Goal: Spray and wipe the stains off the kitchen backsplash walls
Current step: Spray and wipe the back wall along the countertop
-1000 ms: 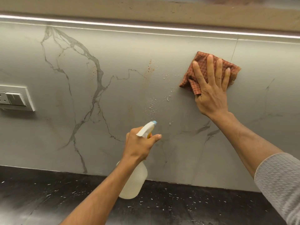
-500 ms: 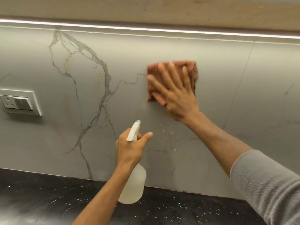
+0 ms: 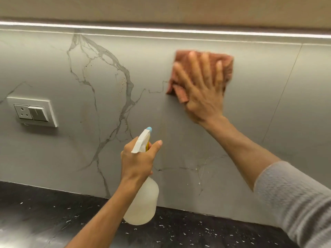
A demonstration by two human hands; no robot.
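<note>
The grey marble-veined backsplash [image 3: 100, 144] fills the view. My right hand [image 3: 202, 92] presses an orange-brown cloth [image 3: 180, 59] flat against the wall with straight, spread fingers; both are blurred by motion. My left hand [image 3: 138, 160] grips the neck of a translucent white spray bottle [image 3: 143, 203], whose blue nozzle points up at the wall. Small brown specks sit on the veins to the left [image 3: 123, 81], and a few droplets cling low on the wall [image 3: 198, 178].
A white socket and switch plate [image 3: 32, 111] is mounted on the wall at the left. A black speckled countertop [image 3: 44, 217] runs along the bottom. A light strip [image 3: 161, 31] glows under the cabinet above.
My right hand swept the cloth leftward across the sprayed patch, then slightly up and back right. The droplets in the middle are wiped away. The left hand keeps its grip on the bottle.
</note>
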